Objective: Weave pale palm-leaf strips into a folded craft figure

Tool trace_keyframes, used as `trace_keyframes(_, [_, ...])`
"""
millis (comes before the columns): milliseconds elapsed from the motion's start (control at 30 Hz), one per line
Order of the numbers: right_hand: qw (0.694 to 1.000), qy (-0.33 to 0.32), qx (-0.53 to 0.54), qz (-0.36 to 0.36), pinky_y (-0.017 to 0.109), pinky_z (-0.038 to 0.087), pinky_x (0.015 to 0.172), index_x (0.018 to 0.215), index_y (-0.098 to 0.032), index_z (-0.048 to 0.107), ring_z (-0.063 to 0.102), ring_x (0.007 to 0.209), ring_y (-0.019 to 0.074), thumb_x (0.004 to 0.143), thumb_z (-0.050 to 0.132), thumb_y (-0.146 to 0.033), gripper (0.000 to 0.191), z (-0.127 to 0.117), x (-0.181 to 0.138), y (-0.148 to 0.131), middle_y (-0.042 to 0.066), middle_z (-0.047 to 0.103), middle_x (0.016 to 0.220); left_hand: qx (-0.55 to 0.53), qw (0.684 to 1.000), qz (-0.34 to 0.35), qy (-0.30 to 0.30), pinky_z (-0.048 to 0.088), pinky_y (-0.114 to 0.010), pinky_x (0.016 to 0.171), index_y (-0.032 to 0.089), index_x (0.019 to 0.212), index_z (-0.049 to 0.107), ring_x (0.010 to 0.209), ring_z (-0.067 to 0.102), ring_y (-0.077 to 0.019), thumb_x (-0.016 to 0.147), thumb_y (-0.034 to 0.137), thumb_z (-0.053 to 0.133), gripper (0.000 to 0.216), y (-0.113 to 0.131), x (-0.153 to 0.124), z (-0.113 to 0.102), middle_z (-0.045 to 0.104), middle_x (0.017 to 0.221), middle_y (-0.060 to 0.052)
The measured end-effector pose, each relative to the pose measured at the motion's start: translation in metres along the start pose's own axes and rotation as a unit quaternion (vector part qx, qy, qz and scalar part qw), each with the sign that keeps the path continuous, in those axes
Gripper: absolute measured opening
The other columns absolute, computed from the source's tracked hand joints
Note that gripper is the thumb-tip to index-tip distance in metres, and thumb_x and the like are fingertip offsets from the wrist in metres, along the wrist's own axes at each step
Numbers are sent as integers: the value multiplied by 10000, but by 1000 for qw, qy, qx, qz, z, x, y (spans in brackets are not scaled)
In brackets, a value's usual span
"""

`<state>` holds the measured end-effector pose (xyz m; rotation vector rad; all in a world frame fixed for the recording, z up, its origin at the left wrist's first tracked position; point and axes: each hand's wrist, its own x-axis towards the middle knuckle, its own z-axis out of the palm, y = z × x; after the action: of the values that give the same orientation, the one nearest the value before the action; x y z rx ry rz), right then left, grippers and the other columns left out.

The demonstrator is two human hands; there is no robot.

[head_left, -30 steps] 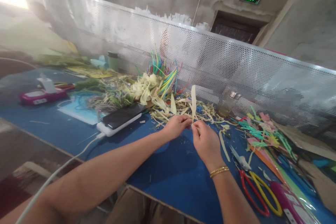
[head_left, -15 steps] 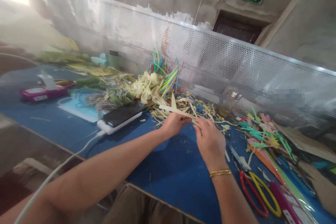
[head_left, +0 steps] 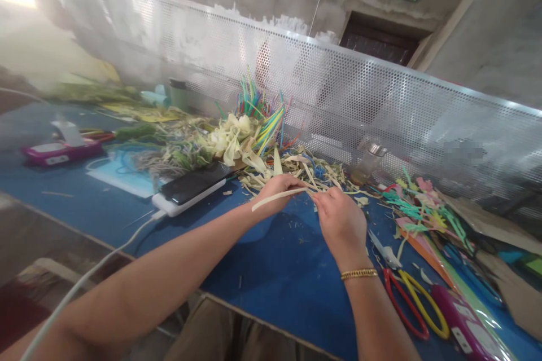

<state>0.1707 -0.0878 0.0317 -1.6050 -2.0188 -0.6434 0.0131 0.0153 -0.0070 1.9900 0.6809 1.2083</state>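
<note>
Husk strip [head_left: 271, 199] sighted above the blue surface [head_left: 275, 287], back from its front edge; we grip it at the fingertips of our left hand [head_left: 277, 185] and right hand [head_left: 342, 228], both closed, its loose end crossing the left one. We record scissors [head_left: 393, 260] right of our right hand, and husk scraps [head_left: 300, 164] toward the surface's back edge

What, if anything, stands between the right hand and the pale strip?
Nothing visible: the pale strip runs right up to the pinched right hand, its loose end crossing in front of the left hand.
</note>
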Motion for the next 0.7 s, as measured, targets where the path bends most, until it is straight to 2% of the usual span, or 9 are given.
trace_keyframes(100, [997, -3, 81, 8, 271, 341, 643, 889, -216, 677, 547, 731, 166, 926, 431, -296, 261, 2, 2, 6, 57, 637, 835, -29, 999, -24, -22, 403, -245, 669, 176, 773, 714, 718, 572, -161, 770, 334, 620, 184, 4, 2, -3, 647, 732, -27])
trace_keyframes(167, [984, -15, 172, 34, 262, 368, 649, 891, -210, 663, 553, 701, 158, 924, 428, -312, 258, 4, 2, 9, 39, 639, 782, -109, 990, -76, -49, 380, -232, 615, 158, 707, 671, 628, 522, -127, 762, 345, 628, 200, 8, 2, -2, 594, 651, -6])
trace_keyframes(233, [957, -35, 281, 66, 250, 383, 609, 878, -204, 651, 537, 630, 144, 920, 427, -352, 272, 6, 3, 11, 15, 614, 701, -225, 963, -130, -72, 356, -222, 572, 144, 685, 633, 564, 469, -97, 753, 354, 645, 222, 13, 0, 1, 547, 610, 6])
trace_keyframes(333, [906, -40, 408, 108, 236, 384, 540, 843, -197, 644, 501, 562, 125, 900, 448, -416, 299, 10, 3, 11, 3, 591, 672, -390, 897, -186, -89, 361, -218, 562, 137, 758, 616, 565, 475, -89, 739, 344, 678, 218, 20, -6, 7, 556, 655, -6])
trace_keyframes(433, [881, -13, 451, 145, 228, 379, 499, 846, -195, 657, 482, 536, 114, 852, 522, -448, 287, 12, 3, 7, 1, 596, 673, -451, 861, -217, -90, 334, -211, 522, 144, 799, 591, 523, 442, -74, 745, 327, 685, 213, 24, -10, 13, 524, 627, 14])
trace_keyframes(567, [870, 30, 458, 182, 231, 431, 519, 835, -187, 652, 533, 548, 120, 807, 586, -432, 256, 13, 3, 3, 9, 635, 677, -429, 874, -220, -67, 337, -196, 552, 142, 819, 583, 546, 442, -60, 736, 333, 711, 245, 25, -11, 18, 519, 642, 25])
trace_keyframes(700, [880, 48, 430, 195, 247, 478, 540, 785, -190, 625, 589, 556, 137, 798, 597, -419, 232, 11, 2, 0, 19, 661, 681, -374, 903, -208, -44, 341, -197, 572, 148, 825, 589, 633, 509, -84, 734, 377, 707, 274, 26, -11, 19, 575, 721, -6])
